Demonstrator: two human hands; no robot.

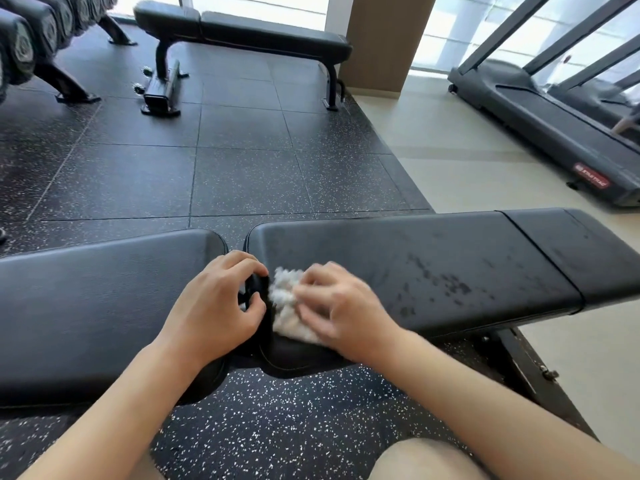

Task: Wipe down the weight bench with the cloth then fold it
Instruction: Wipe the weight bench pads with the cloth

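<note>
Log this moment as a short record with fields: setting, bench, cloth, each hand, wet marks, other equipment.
setting: gym, speckled rubber floor
bench: black weight bench, two pads with a gap between
cloth: white cloth, bunched on the right pad beside the gap
left hand: left hand, fingers curled at the gap, beside the cloth
right hand: right hand, pressed on the cloth, blurred
wet marks: dark spots on the right pad
other equipment: second bench, treadmill, dumbbell rack
</note>
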